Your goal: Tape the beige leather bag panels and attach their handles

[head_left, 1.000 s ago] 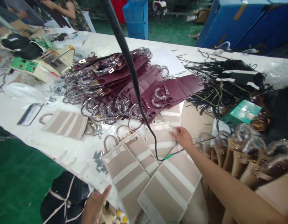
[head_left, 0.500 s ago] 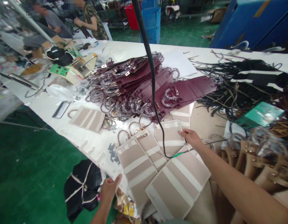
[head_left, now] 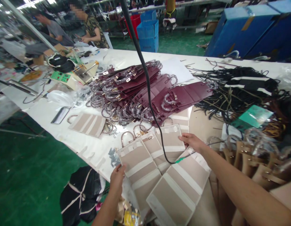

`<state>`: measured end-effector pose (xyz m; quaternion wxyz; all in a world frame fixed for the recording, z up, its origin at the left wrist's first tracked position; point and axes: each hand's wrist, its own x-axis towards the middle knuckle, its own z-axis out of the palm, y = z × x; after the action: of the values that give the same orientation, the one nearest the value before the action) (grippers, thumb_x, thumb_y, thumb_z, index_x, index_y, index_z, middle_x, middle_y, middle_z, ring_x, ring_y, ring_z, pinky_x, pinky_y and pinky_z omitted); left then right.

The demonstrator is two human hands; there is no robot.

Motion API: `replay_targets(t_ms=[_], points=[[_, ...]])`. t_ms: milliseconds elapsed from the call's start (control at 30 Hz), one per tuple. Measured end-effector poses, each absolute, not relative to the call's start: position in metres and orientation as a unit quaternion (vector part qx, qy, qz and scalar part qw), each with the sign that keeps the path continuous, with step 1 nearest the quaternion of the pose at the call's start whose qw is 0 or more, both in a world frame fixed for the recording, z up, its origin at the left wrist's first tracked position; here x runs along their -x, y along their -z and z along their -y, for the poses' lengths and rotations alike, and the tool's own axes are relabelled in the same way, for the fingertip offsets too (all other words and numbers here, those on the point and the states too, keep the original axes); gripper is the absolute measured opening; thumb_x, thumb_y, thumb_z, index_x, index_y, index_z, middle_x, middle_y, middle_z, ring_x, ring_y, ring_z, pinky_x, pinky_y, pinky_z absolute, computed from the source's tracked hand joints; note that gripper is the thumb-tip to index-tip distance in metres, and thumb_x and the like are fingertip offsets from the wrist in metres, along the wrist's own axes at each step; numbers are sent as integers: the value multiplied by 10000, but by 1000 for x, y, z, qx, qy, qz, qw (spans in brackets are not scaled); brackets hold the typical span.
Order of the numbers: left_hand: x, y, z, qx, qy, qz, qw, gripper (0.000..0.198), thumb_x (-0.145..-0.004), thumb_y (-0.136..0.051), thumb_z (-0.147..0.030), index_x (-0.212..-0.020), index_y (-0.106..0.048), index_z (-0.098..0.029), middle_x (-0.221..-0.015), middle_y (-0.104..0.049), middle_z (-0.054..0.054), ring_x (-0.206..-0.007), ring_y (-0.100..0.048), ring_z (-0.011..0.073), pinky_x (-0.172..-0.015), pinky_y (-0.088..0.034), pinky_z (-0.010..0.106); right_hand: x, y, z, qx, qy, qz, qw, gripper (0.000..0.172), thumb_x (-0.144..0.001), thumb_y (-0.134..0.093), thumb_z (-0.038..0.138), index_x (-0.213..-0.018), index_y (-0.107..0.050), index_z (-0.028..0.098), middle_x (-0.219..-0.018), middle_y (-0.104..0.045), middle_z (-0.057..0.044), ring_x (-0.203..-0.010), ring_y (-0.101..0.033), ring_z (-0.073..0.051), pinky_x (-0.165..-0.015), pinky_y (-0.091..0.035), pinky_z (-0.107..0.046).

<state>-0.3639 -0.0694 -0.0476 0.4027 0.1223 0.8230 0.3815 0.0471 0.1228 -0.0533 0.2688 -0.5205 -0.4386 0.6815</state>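
Nearest us, a near beige panel point(head_left: 178, 186) lies aslant, pale strips running across it. At left, below the edge of the white counter point(head_left: 97, 149), we see a tied black bundle point(head_left: 77, 202). Our left hand point(head_left: 116, 178) is at the left edge of the left beige panel point(head_left: 141, 165); we cannot tell whether its grip has closed there. Tan handbags point(head_left: 255, 168) stand in a row at right. Our right hand point(head_left: 193, 142) has its grip pinched on the right edge of the far beige panel point(head_left: 172, 134), thumb on top. A black cable point(head_left: 148, 91) hangs across the panels. Farther off, we have heaped burgundy bags point(head_left: 183, 97) in the middle, with a green box point(head_left: 255, 116) and black straps point(head_left: 244, 73) at right. At far left is a person in camouflage point(head_left: 96, 33), and beyond the counter a blue bin point(head_left: 148, 39)
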Motion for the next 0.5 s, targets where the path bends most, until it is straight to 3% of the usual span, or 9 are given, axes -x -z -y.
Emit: replay_targets(t_ms=[133,267,367,500], points=[[345,33,55,-79,-452,-719,522,424,-764,-796,-365,-1143,-692,-207,-1090,-776,94,-996,-738,249,-886,-569,372,-50,52,-117,463,-738,418,257,481,-729,-789,587,-895,-680,149,-660,-634,13,-529,-508,-104,-530,-390,-232],[320,24,35,-61,-469,-689,549,390,-759,-828,-237,-1125,-709,-176,-1056,-791,103,-1018,-747,244,-957,-567,365,-47,48,-116,448,-743,425,257,483,-692,-821,586,-860,-690,153,-602,-595,34,-500,-489,-97,-500,-388,-221],[315,18,31,-77,-480,-679,549,479,-727,-850,-209,-1178,-694,-164,-1037,-798,103,-1029,-748,254,-956,-578,354,-52,43,-114,423,-753,431,260,453,-729,-813,556,-894,-702,149,-618,-607,33,-500,-489,-89,-500,-387,-212],[327,3,40,-75,-465,-641,606,731,-603,-930,-273,-1268,-650,-155,-1027,-801,122,-1038,-740,342,-896,-617,438,-61,38,-108,412,-773,406,259,470,-745,-806,556,-957,-705,150,-654,-643,19,-513,-514,-96,-523,-412,-220]])
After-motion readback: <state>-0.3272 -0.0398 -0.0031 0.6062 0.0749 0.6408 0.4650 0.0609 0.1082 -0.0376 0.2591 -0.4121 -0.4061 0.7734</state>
